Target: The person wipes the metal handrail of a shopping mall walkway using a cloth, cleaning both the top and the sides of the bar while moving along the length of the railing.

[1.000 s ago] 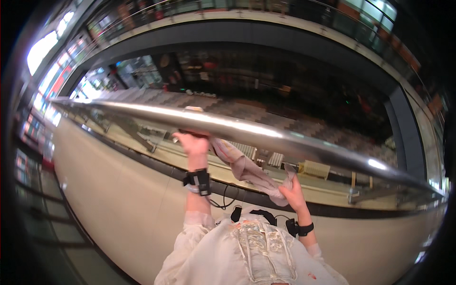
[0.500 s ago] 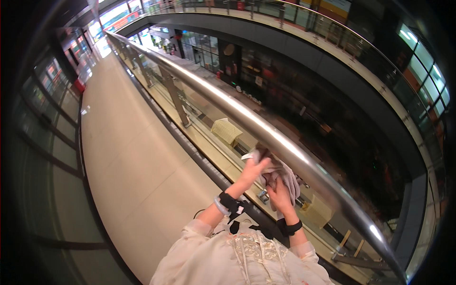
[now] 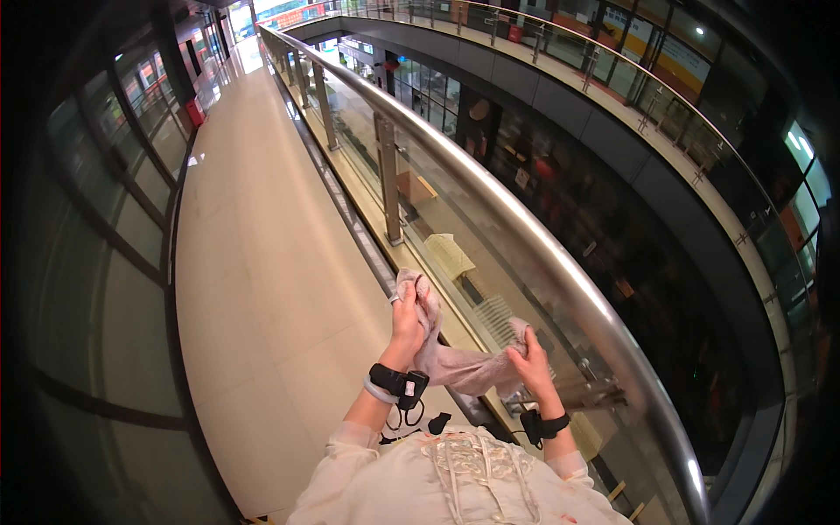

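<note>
A pale pinkish-grey cloth (image 3: pixel 464 367) hangs between my two hands and sags in the middle. My left hand (image 3: pixel 406 322) is closed on one end, with a bunched part of the cloth rising above the fingers. The other end is gripped by my right hand (image 3: pixel 532 363), thumb toward the middle. Both hands are on the near side of the glass railing, apart from its thick metal handrail (image 3: pixel 534 232). Black bands with small devices are strapped round both wrists.
A tiled walkway (image 3: pixel 254 236) runs ahead on the left, beside dark glass doors (image 3: pixel 114 192). Metal posts (image 3: pixel 388 179) hold the railing's glass panels. Beyond it is an open drop to a lower floor, with a curved balcony (image 3: pixel 604 140) opposite. A red box (image 3: pixel 194 111) stands far left.
My hands have drawn apart and moved away from the handrail, stretching the formerly bunched cloth between them. The view has shifted, with the walkway and railing now farther right.
</note>
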`<state>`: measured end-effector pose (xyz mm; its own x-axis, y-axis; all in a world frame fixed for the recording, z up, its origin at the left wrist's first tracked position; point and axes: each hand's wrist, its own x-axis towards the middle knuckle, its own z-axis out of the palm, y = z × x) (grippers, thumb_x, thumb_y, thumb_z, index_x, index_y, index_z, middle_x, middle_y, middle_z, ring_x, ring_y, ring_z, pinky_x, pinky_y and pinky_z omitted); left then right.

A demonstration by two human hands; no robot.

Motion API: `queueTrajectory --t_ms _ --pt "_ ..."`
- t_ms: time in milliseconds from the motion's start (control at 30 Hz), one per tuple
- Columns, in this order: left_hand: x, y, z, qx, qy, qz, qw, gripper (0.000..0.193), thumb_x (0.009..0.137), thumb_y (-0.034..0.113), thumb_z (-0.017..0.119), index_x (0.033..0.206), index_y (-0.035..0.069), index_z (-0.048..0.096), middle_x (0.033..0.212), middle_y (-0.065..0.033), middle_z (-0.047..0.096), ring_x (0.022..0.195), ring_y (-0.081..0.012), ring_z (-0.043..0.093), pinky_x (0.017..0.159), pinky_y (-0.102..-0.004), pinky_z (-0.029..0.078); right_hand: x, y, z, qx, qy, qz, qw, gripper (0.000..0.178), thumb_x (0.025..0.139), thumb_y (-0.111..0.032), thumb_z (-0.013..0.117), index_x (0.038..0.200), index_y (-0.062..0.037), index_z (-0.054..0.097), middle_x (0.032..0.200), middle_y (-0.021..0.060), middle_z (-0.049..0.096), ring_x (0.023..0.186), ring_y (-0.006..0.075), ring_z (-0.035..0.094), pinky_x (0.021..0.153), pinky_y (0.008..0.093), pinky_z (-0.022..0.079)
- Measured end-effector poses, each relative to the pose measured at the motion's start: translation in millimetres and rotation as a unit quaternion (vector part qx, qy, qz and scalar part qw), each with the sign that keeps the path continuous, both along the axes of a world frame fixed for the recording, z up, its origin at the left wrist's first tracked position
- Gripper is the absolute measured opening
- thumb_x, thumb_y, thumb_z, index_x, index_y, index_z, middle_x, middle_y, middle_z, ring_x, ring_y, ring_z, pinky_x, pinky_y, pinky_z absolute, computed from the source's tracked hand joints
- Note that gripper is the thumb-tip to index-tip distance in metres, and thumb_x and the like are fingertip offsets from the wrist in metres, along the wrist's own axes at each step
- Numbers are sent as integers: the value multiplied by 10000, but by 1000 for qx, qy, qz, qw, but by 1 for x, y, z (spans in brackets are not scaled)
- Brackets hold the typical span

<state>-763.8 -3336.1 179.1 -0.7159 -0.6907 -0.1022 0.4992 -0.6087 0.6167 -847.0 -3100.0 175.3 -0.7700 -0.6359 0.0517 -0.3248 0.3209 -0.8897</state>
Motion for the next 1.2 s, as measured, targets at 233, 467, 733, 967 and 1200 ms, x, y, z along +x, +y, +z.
queueTrajectory --t_ms 233,467,733,967,1200 --pt "26 -133 -16 41 -4 48 998 221 906 245 422 982 58 514 947 -31 548 870 -132 540 763 -268 463 -25 -105 -42 -43 -34 -4 998 574 744 -141 576 1232 57 350 1205 189 447 1128 247 427 931 296 322" --pt "28 -217 -10 15 -55 84 995 286 904 233 427 1087 17 463 1076 -69 520 1003 -165 503 869 -300 409 -26 -229 -27 -123 -117 32 985 598 738 -97 555 1263 27 299 1235 122 390 1155 200 361 957 280 272" --pt "-7 -307 -6 -32 -19 100 994 353 911 225 411 1181 -3 410 1173 -65 473 1080 -161 454 924 -285 348 -66 -353 -29 -132 -99 104 981 619 739 -101 558 1272 20 267 1266 124 343 1200 203 301 988 289 226" --pt "-62 -400 10 -95 -41 84 991 336 905 214 423 1163 -2 419 1151 -77 489 1047 -156 468 915 -287 348 -114 -469 -40 -104 -110 139 979 597 738 -127 565 1258 -1 300 1212 134 407 1118 208 396 920 282 310" --pt "-160 -484 10 -98 -40 21 994 343 861 87 436 1191 6 393 1172 -82 473 1068 -175 461 925 -303 341 -169 -551 -35 -151 -136 149 968 601 743 -142 569 1256 12 299 1157 138 449 1076 188 423 913 278 319"
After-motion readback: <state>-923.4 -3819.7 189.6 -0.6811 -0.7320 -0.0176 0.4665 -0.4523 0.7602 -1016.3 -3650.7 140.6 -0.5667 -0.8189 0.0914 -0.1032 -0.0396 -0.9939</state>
